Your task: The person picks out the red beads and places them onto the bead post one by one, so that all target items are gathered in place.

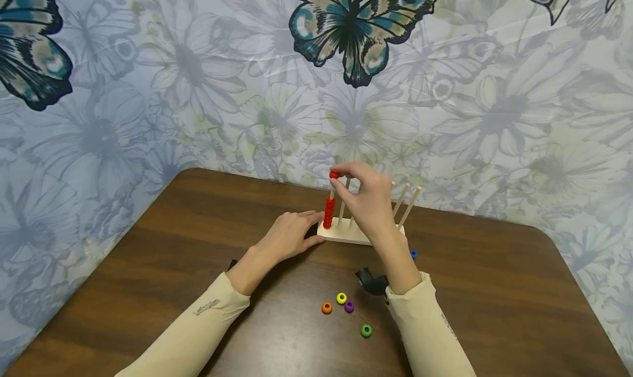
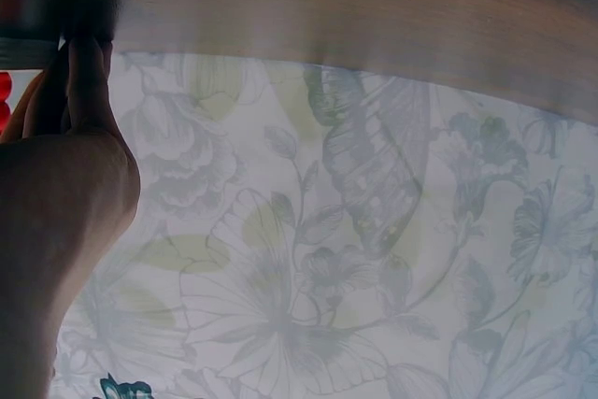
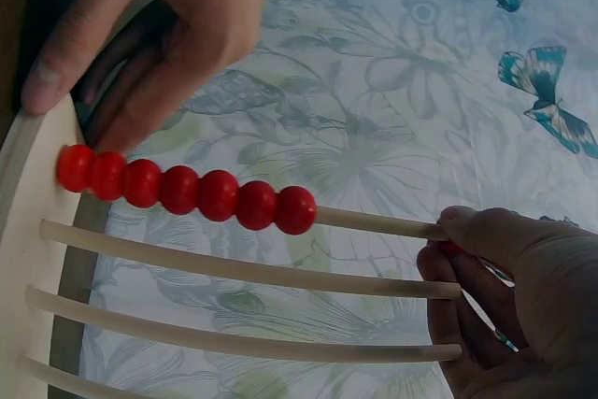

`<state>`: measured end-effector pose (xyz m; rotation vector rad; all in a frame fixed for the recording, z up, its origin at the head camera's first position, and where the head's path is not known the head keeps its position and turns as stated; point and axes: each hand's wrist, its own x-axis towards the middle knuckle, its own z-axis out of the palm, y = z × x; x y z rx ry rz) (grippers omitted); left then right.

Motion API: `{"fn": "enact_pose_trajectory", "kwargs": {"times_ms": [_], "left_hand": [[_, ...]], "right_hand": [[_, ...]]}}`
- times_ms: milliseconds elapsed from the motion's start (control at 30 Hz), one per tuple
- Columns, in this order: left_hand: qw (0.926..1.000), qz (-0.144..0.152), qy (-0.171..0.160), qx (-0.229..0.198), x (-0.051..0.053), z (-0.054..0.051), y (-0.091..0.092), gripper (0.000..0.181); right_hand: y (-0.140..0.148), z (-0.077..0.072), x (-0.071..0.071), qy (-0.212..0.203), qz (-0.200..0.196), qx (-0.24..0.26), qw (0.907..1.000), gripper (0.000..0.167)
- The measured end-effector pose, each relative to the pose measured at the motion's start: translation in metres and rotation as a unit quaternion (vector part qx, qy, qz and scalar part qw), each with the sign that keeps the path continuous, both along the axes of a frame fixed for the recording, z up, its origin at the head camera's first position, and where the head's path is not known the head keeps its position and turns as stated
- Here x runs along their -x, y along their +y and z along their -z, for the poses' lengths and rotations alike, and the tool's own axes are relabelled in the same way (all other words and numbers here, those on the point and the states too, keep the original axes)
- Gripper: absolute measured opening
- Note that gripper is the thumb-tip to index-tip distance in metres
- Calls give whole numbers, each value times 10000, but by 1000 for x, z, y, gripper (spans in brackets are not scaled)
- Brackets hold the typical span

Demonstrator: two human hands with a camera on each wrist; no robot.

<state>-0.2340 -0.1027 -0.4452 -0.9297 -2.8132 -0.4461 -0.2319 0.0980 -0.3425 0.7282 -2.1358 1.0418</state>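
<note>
A pale wooden stand with several upright pegs sits toward the back of the table. Several red beads are stacked on its leftmost peg. At the top of that peg my right hand pinches a red bead between thumb and fingers; in the right wrist view the fingers mostly cover it. My left hand holds the stand's left end, thumb at the front corner and fingers toward the back. The left wrist view shows only part of the left hand.
On the table in front of the stand lie an orange bead, a yellow bead, a purple bead and a green bead. A blue bead shows beside the right forearm. Butterfly-patterned cloth hangs behind.
</note>
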Motion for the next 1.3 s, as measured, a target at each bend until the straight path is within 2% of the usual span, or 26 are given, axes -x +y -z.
{"fn": "enact_pose_trajectory", "kwargs": {"times_ms": [400, 800, 1033, 1300], "left_hand": [[10000, 18, 92, 21, 2, -2, 1, 59], [9999, 37, 130, 39, 3, -3, 3, 60], [9999, 20, 98, 78, 3, -2, 4, 60], [10000, -10, 9, 67, 2, 0, 2, 60]], "right_hand": [[7, 2, -1, 189, -187, -28, 9996, 21], [7, 3, -2, 413, -151, 147, 9989, 17], [14, 3, -9, 450, -176, 394, 9981, 16], [39, 6, -24, 505, 34, 295, 9983, 13]]}}
